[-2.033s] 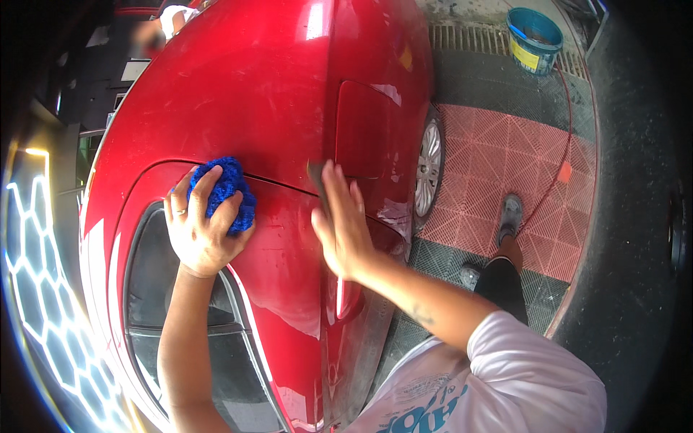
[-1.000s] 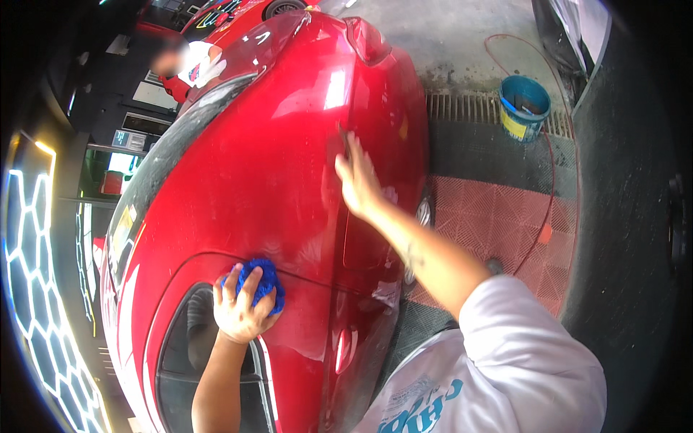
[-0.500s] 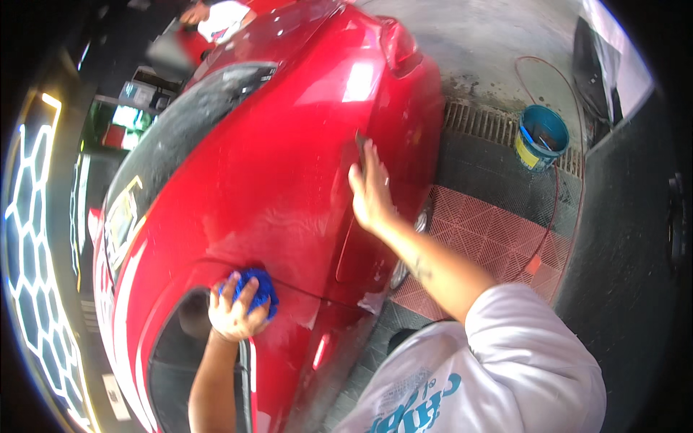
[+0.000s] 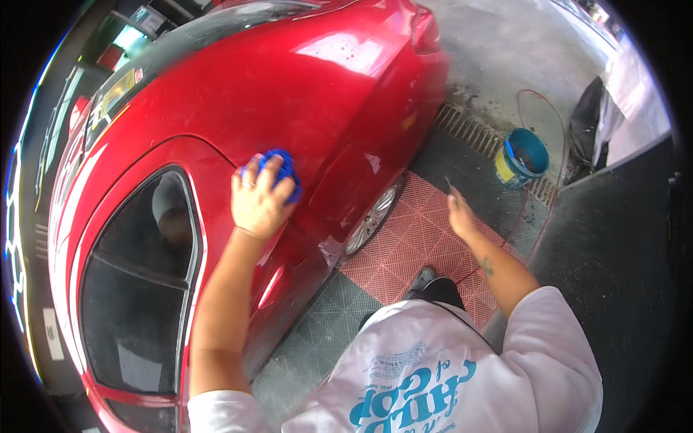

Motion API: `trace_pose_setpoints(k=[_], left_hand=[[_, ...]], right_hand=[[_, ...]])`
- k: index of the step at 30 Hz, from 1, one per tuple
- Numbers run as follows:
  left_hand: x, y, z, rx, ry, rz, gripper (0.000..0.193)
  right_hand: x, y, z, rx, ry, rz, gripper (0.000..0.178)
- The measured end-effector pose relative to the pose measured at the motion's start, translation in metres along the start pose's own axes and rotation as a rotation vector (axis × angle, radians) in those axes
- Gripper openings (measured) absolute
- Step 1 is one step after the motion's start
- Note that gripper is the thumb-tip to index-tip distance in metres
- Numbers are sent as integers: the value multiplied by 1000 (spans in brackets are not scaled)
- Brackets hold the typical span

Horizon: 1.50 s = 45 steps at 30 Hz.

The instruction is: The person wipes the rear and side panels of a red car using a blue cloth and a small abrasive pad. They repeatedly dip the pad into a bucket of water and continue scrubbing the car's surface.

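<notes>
My left hand (image 4: 258, 203) presses a bunched, fuzzy blue cloth (image 4: 286, 173) flat against the side of a red car (image 4: 289, 108). It lies on the rear panel, close to the seam behind the rear side window (image 4: 141, 267) and near the outline of the fuel flap (image 4: 341, 177). Away from the car, above the floor mats, my right hand (image 4: 462, 218) pinches a small, thin, dark flat piece (image 4: 449, 185); its exact kind is too small to make out. Whitish smears and dull patches show on the lower paintwork.
A teal bucket (image 4: 530, 154) with things inside stands by a floor drain grate (image 4: 462, 126). A thin hose (image 4: 561, 130) runs past it. Red mat tiles (image 4: 390, 267) lie beside the rear wheel (image 4: 374, 216). A dark panel (image 4: 613, 245) rises at the right.
My right hand has swung off the car's panel to the right, over the floor. My left hand has slid the cloth rearward across the seam. The whole view has shifted and turned.
</notes>
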State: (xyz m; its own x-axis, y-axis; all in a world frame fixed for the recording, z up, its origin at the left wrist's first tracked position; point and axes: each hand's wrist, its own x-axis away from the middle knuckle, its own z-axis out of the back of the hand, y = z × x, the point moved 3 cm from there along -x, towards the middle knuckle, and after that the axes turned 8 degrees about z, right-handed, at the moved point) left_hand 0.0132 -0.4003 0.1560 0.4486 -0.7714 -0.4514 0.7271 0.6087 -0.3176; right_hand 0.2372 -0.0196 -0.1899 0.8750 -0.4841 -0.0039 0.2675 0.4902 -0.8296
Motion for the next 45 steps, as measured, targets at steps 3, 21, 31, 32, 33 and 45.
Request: trace_pose_setpoints(k=[3, 21, 31, 32, 33, 45], left_hand=[[43, 40, -41, 14, -48, -94, 26], [157, 90, -14, 238, -219, 214, 33], [290, 186, 6, 167, -428, 732, 39], [316, 192, -2, 96, -456, 815, 37], [329, 202, -2, 58, -517, 925, 37], [299, 327, 118, -313, -819, 1593, 36]], right_hand=[[85, 102, 73, 359, -17, -279, 62], [540, 154, 180, 351, -121, -1084, 68], [321, 230, 248, 206, 289, -560, 56], [289, 245, 256, 201, 321, -425, 55], [263, 255, 263, 181, 238, -480, 54], [71, 393, 374, 156, -91, -637, 52]])
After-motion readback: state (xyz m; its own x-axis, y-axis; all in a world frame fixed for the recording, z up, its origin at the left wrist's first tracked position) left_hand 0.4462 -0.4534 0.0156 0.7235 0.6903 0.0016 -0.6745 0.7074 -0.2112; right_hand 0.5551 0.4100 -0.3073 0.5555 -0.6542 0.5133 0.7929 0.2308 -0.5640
